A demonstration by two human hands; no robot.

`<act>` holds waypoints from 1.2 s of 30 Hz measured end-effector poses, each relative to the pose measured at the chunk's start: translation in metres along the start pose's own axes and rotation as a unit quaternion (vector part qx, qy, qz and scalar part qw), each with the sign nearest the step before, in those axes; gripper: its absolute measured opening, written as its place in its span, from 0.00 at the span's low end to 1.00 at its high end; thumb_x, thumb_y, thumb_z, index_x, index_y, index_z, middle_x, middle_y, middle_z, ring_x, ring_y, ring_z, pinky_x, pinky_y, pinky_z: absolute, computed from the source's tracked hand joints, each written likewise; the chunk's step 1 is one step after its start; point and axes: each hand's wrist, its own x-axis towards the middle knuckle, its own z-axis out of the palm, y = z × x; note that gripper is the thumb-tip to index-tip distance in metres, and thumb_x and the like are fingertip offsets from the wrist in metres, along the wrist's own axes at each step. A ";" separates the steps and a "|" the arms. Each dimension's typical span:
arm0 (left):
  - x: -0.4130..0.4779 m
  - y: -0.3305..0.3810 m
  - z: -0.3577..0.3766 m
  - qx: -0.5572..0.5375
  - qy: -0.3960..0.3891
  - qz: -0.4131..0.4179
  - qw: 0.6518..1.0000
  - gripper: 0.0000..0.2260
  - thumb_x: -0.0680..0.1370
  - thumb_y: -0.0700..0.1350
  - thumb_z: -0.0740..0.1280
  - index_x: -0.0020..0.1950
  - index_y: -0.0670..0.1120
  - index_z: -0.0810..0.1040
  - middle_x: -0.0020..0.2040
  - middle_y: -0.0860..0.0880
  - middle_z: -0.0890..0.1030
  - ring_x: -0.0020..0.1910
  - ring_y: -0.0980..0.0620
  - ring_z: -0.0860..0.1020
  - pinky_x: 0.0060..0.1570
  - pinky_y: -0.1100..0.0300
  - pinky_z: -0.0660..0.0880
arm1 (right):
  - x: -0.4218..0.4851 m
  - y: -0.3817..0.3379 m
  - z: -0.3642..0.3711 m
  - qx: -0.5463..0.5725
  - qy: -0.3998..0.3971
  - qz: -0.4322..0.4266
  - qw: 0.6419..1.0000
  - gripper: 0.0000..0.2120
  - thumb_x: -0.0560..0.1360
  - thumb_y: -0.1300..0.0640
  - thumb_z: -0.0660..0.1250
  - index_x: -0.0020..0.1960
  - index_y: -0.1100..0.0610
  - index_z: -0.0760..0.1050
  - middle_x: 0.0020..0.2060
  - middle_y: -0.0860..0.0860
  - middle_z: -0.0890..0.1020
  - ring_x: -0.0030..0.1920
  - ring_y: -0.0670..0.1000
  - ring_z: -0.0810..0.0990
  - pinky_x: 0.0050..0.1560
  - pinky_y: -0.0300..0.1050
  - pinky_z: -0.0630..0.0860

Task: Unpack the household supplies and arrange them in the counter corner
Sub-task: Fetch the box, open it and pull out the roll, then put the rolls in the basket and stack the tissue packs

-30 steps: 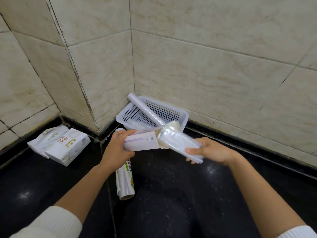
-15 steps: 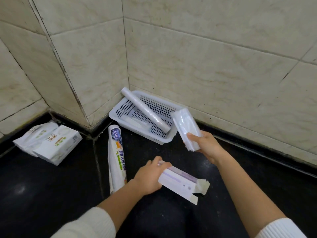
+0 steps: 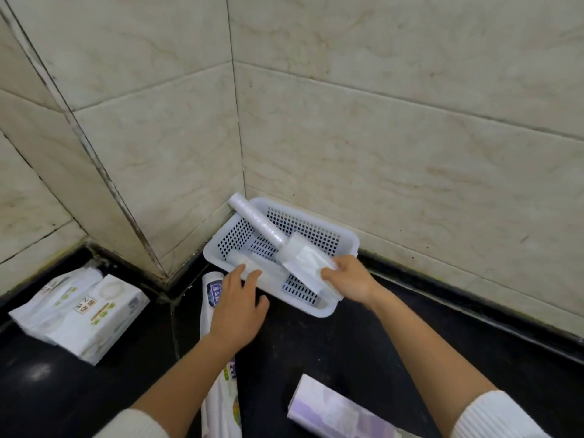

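A white perforated basket (image 3: 344, 240) sits in the tiled corner on the black counter. A clear-wrapped roll (image 3: 256, 221) leans across it from the back left rim. My right hand (image 3: 349, 281) holds a white plastic-wrapped pack (image 3: 308, 263) over the basket's front part. My left hand (image 3: 237, 306) hovers at the basket's front left rim, fingers spread, empty. Under it lies a long printed roll (image 3: 219, 403). A flat white pack (image 3: 268, 273) lies inside the basket.
Two white tissue packs (image 3: 85, 306) lie at the left against the wall. An emptied white and purple carton (image 3: 335, 412) lies on the counter near the bottom edge, between my forearms. Tiled walls close off the back and left.
My left hand let go of the carton, which now lies on the counter, and moved up to the basket rim. My right hand carried the wrapped pack down over the basket.
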 end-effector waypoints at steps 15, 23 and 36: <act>0.002 -0.036 0.015 -0.026 -0.005 0.008 1.000 0.25 0.80 0.51 0.59 0.77 0.53 0.57 0.79 0.46 0.52 0.77 0.47 0.52 0.72 0.52 0.59 | 0.047 -0.010 0.044 -0.473 -0.055 -0.077 0.876 0.12 0.74 0.47 0.65 0.50 0.56 0.73 0.41 0.51 0.74 0.39 0.52 0.75 0.38 0.45 0.72; -0.046 -0.078 -0.019 -0.186 0.080 -0.198 0.959 0.18 0.80 0.47 0.61 0.70 0.49 0.69 0.69 0.45 0.68 0.68 0.48 0.66 0.68 0.52 0.63 | -0.002 -0.045 0.048 -0.232 0.013 -0.143 0.962 0.13 0.74 0.49 0.67 0.56 0.54 0.79 0.47 0.49 0.81 0.45 0.50 0.79 0.44 0.44 0.76; -0.155 -0.100 -0.005 -0.508 -0.075 -0.422 0.748 0.10 0.78 0.46 0.66 0.56 0.43 0.79 0.50 0.44 0.83 0.48 0.48 0.83 0.42 0.59 0.77 | -0.104 -0.019 0.229 -0.325 -0.034 -0.147 0.934 0.17 0.79 0.51 0.60 0.62 0.56 0.77 0.58 0.56 0.74 0.58 0.58 0.76 0.55 0.51 0.73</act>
